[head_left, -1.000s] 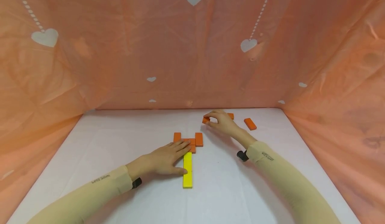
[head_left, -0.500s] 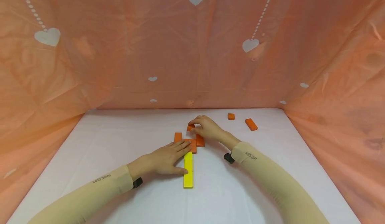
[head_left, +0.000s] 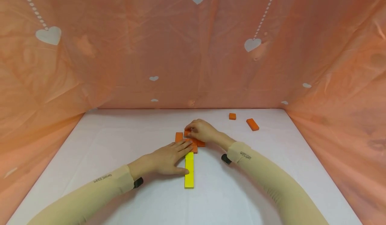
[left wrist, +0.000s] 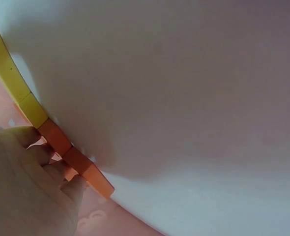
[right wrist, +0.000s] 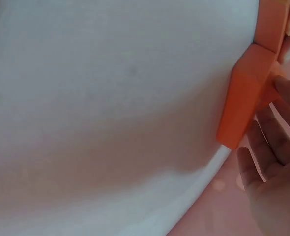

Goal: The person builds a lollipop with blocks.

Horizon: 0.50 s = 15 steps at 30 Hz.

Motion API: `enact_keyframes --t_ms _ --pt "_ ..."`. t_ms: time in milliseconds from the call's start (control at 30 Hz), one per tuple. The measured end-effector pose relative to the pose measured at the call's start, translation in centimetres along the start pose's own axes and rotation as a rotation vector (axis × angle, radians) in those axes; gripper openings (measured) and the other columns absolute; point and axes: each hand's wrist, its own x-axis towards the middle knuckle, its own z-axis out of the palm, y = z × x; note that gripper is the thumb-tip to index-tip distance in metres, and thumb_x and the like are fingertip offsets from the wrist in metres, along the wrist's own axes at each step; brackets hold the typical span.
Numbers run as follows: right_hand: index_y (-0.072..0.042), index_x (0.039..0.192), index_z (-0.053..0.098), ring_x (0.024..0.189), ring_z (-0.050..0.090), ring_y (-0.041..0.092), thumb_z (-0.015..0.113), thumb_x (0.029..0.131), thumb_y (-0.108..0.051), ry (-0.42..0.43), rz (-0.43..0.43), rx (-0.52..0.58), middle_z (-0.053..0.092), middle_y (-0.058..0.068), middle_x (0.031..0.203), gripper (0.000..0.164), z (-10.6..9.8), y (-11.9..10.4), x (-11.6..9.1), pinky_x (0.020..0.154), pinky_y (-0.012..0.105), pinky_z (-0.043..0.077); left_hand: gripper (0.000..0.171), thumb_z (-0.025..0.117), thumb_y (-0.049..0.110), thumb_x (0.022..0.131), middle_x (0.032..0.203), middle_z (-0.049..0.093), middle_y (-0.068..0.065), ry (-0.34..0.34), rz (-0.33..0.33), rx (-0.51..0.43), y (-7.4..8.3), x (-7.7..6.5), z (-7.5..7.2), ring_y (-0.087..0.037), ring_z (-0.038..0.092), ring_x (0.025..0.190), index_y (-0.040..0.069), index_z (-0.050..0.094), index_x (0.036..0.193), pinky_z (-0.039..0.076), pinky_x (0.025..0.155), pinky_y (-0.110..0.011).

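Note:
My left hand [head_left: 167, 158] lies with straight fingers across the middle orange blocks [head_left: 194, 149], its thumb touching the yellow block strip [head_left: 189, 180] below them. My right hand [head_left: 202, 131] pinches a small orange block [head_left: 186, 133] between thumb and fingers, at the far side of the laid blocks. An upright orange block [head_left: 179, 136] stands at the left of the group; another orange block [right wrist: 241, 110] at the right is partly hidden by the right hand in the head view. In the left wrist view the yellow strip [left wrist: 10, 73] meets the orange row.
Toward the back right of the white table [head_left: 135, 127] lie a small orange block [head_left: 232, 116] and a longer orange block [head_left: 252, 124]. A pink curtain [head_left: 169, 50] with white hearts surrounds the table at the back and sides.
My right hand has carried the small orange block leftward and toward me, from the back right to the far side of the group. The left hand has stayed in place.

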Motion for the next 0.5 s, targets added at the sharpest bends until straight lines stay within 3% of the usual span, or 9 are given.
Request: enact_keyframes --t_ms 500 --pt "-0.007 0.126 0.074 0.11 0.064 0.024 0.066 0.103 -0.015 0.029 0.032 -0.016 0.073 0.007 0.118 0.026 0.29 -0.07 -0.1 0.103 0.041 0.052 0.095 0.053 0.07 0.097 0.175 0.011 -0.003 -0.012 -0.014 -0.012 0.16 -0.05 -0.17 -0.024 0.009 0.161 0.014 0.02 0.168 0.021 0.127 -0.05"
